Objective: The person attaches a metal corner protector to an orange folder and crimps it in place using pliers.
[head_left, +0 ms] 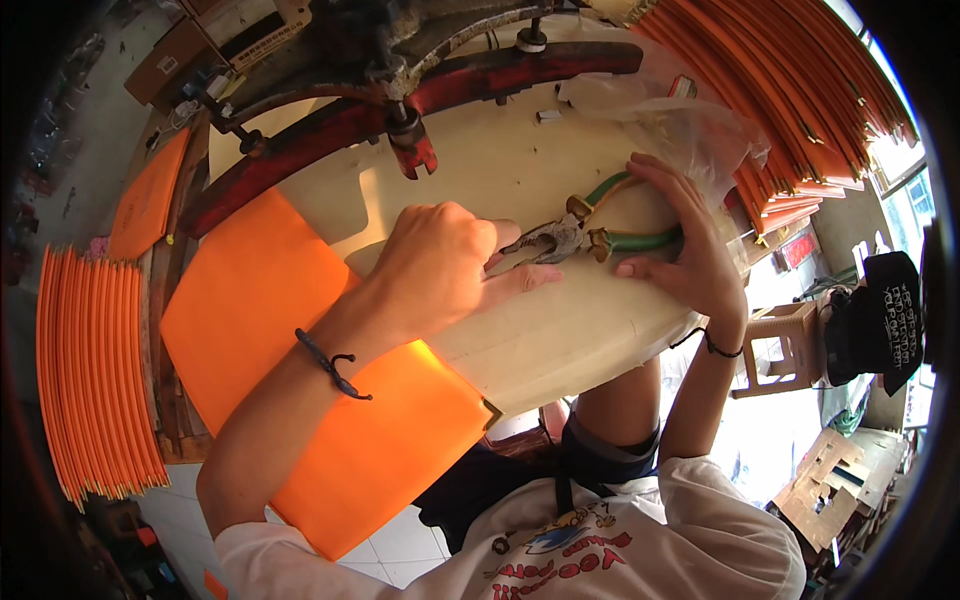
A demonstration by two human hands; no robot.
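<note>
Head view: worn steel pliers with green-and-yellow sleeved handles (573,232), spread wide, over the cream-coloured flat worktop (540,350). I judge them dense, rigid, hard to damage; best hold is the sleeves, bare metal likely slicker. Right hand (700,250) grasps both handles. Left hand (440,255) has finger and thumb at the nose; I can't tell whether it pinches anything. Flat orange panel (265,275) lies beneath the left forearm (280,405); curved red metal bar (480,80) beyond.

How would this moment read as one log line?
Green-handled pliers: handles spread apart | left hand: at their metal end | right hand: around the handles | orange sheet: beneath left forearm
</note>
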